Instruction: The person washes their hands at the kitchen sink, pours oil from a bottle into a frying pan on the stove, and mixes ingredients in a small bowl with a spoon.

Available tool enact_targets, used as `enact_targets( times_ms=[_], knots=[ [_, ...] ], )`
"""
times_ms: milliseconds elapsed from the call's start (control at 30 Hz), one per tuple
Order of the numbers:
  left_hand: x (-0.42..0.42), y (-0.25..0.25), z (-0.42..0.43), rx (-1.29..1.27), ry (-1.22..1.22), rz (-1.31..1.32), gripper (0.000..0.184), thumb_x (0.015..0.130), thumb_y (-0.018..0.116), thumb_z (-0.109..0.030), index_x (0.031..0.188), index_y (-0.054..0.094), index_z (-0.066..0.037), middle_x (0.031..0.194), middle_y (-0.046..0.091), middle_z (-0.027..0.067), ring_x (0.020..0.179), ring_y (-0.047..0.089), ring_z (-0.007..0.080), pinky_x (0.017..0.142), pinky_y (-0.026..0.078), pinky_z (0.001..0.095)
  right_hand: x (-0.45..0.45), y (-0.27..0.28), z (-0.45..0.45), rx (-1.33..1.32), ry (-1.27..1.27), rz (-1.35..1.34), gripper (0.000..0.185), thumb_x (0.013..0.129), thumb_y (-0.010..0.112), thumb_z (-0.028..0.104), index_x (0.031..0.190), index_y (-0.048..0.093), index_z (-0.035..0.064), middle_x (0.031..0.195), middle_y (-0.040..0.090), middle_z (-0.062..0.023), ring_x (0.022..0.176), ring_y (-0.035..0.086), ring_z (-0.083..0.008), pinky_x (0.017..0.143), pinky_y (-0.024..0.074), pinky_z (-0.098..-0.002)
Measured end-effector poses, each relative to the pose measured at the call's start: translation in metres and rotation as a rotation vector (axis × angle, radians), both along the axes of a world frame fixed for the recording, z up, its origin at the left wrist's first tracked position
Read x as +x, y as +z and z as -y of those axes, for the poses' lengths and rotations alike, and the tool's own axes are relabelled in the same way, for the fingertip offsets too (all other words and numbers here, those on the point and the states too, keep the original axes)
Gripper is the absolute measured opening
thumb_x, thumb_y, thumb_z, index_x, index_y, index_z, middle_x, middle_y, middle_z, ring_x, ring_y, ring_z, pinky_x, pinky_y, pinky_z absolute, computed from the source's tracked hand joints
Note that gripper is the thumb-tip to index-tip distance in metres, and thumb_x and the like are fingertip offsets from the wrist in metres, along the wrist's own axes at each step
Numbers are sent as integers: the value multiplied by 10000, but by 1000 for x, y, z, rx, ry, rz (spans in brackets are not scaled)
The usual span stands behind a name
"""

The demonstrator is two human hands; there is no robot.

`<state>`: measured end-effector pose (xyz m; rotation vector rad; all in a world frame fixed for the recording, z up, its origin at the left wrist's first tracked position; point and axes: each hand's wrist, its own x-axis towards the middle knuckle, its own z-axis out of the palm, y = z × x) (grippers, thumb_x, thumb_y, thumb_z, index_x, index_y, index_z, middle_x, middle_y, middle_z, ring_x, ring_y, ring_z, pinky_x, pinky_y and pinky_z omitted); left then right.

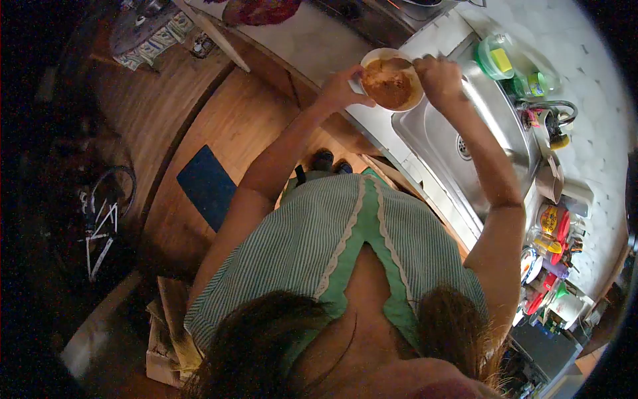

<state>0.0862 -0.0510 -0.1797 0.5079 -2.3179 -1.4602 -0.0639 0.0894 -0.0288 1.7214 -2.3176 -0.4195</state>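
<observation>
Bowl (416, 93) and utensil (401, 64), one each, in two hands (347, 89) (440, 81); one sink (435, 136)

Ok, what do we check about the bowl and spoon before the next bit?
1. Bowl held: ok, left hand grips its side.
2. Spoon held: ok, right hand has it.
3. Spoon over or in the bowl: ok.
4. Brown contents even in colour: not ok, lighter and darker patches show.
5. Bowl resting on the counter: cannot tell.
</observation>
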Motion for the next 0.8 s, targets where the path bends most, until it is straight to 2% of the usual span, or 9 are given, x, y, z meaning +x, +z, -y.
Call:
enact_targets(
  times_ms=[33, 133, 233, 333, 433, 467, 567, 700, 800],
  knots=[
    [1, 3, 0, -5, 4, 20, 786, 431, 869, -359, 1095, 569, -65, 997, 634, 135, 941, 602, 277, 835, 465, 355, -1, -3, 5, -76, 106, -38, 121, 768, 571, 128, 858, 651, 132, 824, 628, -81, 807, 624, -259, 609, 532, -392],
    [5, 14, -2, -29, 17, 23, 757, 433, 869, -356, 1066, 565, -73, 983, 629, 131, 934, 599, 281, 821, 462, 354, 1, -9, 26, 55, 292, -212, 120, 754, 597, 143, 854, 663, 142, 797, 601, -49, 790, 606, -236, 573, 526, -381],
    [5, 12, -2, -32, 4, -13, 720, 440, 869, -350, 1031, 556, -85, 961, 623, 122, 920, 594, 283, 808, 458, 350, 11, -11, 33, 281, 240, -300, 117, 740, 613, 140, 841, 672, 152, 827, 625, -32, 811, 620, -231, 572, 521, -385],
    [3, 4, 0, 42, -21, -72, 694, 446, 869, -345, 1011, 549, -97, 946, 618, 115, 900, 589, 278, 798, 457, 346, 22, 1, 30, 452, 24, -94, 114, 760, 609, 161, 822, 683, 100, 844, 670, -88, 783, 659, -264, 593, 532, -406],
    [5, 7, -3, 48, -4, -82, 703, 449, 869, -341, 1023, 549, -93, 941, 616, 112, 888, 588, 272, 794, 456, 344, -4, 3, 24, 356, 225, 97, 112, 757, 599, 128, 823, 676, 80, 854, 680, -128, 733, 676, -283, 612, 550, -409],
    [7, 10, -3, 31, 10, -76, 711, 449, 869, -339, 1032, 549, -89, 941, 616, 111, 885, 588, 270, 793, 456, 344, -17, 2, 24, 311, 231, 180, 142, 763, 590, 112, 879, 656, 63, 882, 668, -154, 790, 669, -290, 685, 551, -410],
    [4, 12, -2, 58, -17, -10, 750, 450, 867, -342, 1075, 552, -70, 980, 623, 125, 929, 595, 281, 821, 457, 353, -17, 19, 32, 266, -22, 174, 173, 773, 577, 96, 934, 632, 59, 911, 664, -149, 827, 664, -301, 708, 548, -411],
    [2, 13, -1, -16, -3, 26, 789, 447, 861, -354, 1110, 553, -57, 1030, 627, 145, 985, 594, 301, 847, 462, 365, -31, -10, 33, 241, -142, 158, 166, 800, 551, 111, 944, 623, 71, 932, 650, -157, 868, 646, -309, 721, 539, -414],
    [3, 15, 0, -27, -15, 54, 789, 446, 860, -364, 1108, 556, -63, 1045, 626, 155, 999, 592, 305, 852, 463, 366, -26, -23, 18, 78, 73, 357, 174, 802, 551, 128, 953, 630, 92, 931, 649, -153, 871, 636, -320, 735, 528, -417]
  ],
)
